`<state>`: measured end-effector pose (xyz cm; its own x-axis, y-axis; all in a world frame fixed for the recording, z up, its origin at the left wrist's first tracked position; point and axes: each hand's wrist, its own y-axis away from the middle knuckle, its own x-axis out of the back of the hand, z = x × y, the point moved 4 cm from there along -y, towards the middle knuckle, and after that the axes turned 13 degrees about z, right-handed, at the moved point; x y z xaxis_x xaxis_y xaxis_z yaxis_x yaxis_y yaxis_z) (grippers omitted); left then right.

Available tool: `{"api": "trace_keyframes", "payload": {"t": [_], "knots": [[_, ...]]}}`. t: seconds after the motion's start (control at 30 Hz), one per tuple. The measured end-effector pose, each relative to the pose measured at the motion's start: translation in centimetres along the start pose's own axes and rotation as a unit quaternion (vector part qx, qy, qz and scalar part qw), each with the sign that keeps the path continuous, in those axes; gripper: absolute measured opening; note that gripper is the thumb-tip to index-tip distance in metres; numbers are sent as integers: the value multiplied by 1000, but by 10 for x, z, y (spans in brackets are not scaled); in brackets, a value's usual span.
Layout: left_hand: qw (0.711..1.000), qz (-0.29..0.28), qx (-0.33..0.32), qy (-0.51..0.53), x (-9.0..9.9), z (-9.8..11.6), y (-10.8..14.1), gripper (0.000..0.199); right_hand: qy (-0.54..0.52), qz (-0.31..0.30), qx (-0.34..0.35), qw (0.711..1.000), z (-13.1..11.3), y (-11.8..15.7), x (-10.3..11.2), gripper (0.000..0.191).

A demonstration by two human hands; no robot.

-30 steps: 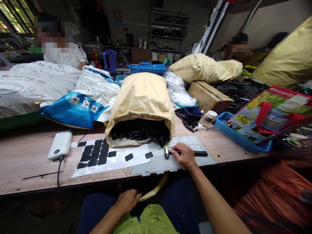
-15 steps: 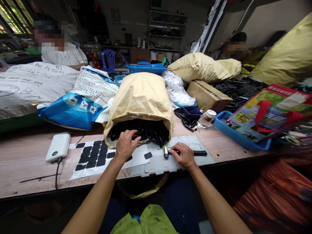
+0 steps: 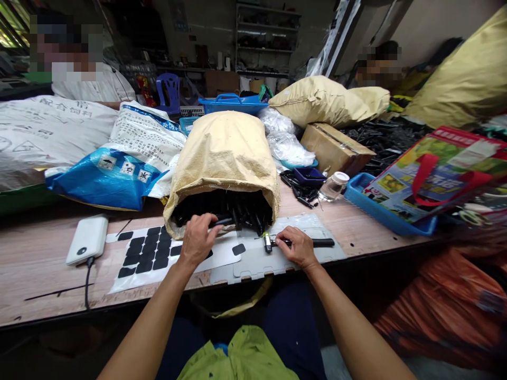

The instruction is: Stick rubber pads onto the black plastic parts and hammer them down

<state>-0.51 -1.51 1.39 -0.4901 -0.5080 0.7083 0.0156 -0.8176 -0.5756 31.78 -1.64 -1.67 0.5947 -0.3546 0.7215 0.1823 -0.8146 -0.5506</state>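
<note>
My left hand [image 3: 198,238] is at the mouth of a tan sack [image 3: 227,150] lying on its side. Its thumb and fingers close on a slim black part [image 3: 222,221], one of many similar black pieces [image 3: 247,211] inside the opening. My right hand [image 3: 296,246] grips a small hammer [image 3: 322,243] just behind its head. The hammer lies across a grey board [image 3: 253,270]. Beside my left forearm is a white sheet of black rounded-square stickers [image 3: 146,253], and a single black square [image 3: 238,249] sits between my hands.
A white power bank [image 3: 87,240] with a cable lies at the left. White-and-blue bags [image 3: 106,171] fill the left side. At right are a clear jar [image 3: 335,186], a cardboard box [image 3: 335,150] and a blue tray [image 3: 390,214]. Two people [image 3: 93,82] are across the table.
My left hand has closed on a black part at the sack's mouth and draws back slightly. My right hand stays on the hammer. The view has shifted a little.
</note>
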Motion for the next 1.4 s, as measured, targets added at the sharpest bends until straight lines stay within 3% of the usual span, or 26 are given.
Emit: {"api": "trace_keyframes", "payload": {"t": [0.2,0.57,0.73,0.87,0.97,1.1,1.23,1.3,1.4], "knots": [[991,-61,42,112,-11,7,61,10,-4,-10,1,1000,-1,0,2,12],[982,-96,103,127,-16,2,60,16,-3,-42,50,998,-1,-3,8,12],[979,-108,119,128,-14,5,58,18,-40,7,51,998,-48,-7,19,24],[977,-113,128,128,-12,6,57,17,-65,-9,58,996,-103,-5,4,32],[977,-112,126,131,-13,6,57,18,-47,-16,77,996,-129,-3,-9,34],[979,-114,114,129,-14,4,57,16,-45,23,74,996,-141,1,-20,37],[980,-111,112,119,-14,3,57,15,3,-7,105,994,-146,6,-33,37],[980,-110,113,119,-14,4,57,16,21,-16,102,994,-145,4,-33,36],[978,-111,118,129,-14,5,57,18,18,18,71,997,-141,-1,-23,34]]}}
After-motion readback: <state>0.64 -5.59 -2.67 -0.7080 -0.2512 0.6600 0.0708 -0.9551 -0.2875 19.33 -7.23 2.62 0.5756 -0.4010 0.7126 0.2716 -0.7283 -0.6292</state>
